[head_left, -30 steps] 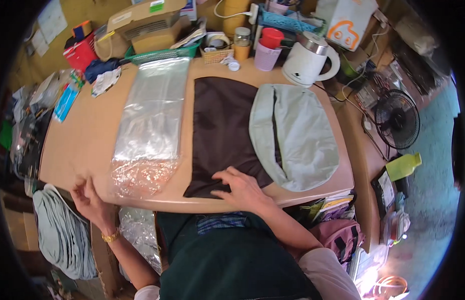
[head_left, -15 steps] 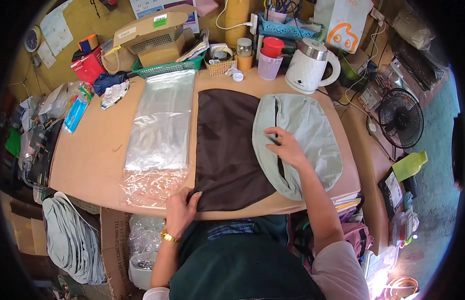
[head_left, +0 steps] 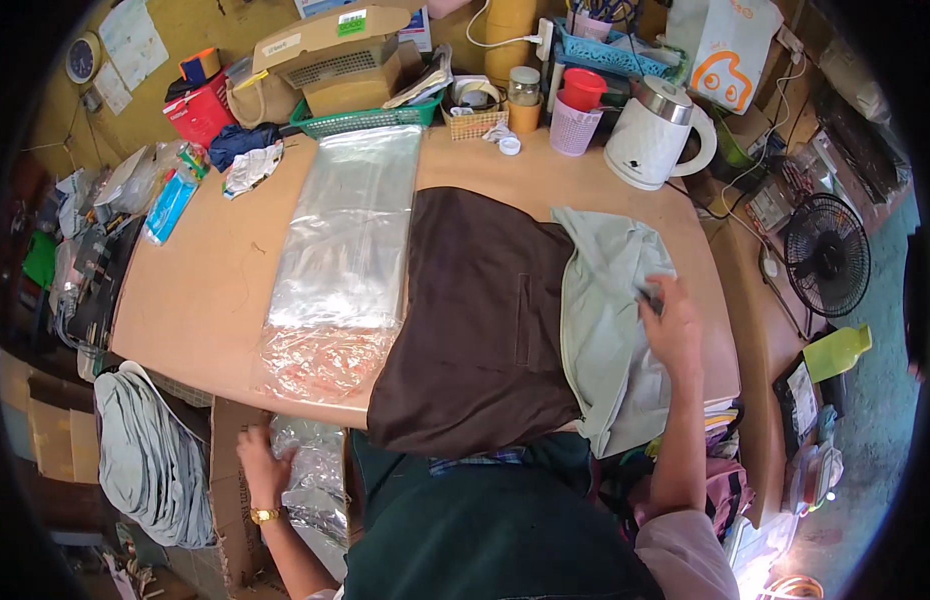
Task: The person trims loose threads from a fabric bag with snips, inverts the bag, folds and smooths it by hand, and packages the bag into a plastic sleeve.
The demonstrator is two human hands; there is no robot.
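My right hand (head_left: 673,322) pinches a pale grey-green cloth piece (head_left: 610,340) at the right of the table. A small dark patch shows at its fingertips; I cannot tell what that is. Beside the pale cloth, and meeting it along a seam-like edge, lies a dark brown cloth (head_left: 465,330) with a long narrow stitched outline. Its lower edge hangs over the table's front. Away from the cloth, my left hand (head_left: 263,465) is open, fingers apart, above an open carton (head_left: 230,495) holding clear plastic (head_left: 315,470). A gold-coloured watch circles that wrist.
Flat clear plastic bags (head_left: 350,230) lie left of the brown cloth on the table (head_left: 200,290). Along the back stand a green basket (head_left: 370,119), a lilac cup (head_left: 575,125) and a white kettle (head_left: 648,140). A fan (head_left: 827,255) is at right; folded pale cloths (head_left: 150,455) hang at lower left.
My left hand has left the brown cloth's corner and moved down-left to the carton. My right hand has drawn the pale cloth rightward; the brown cloth now spreads wider, showing its stitched outline.
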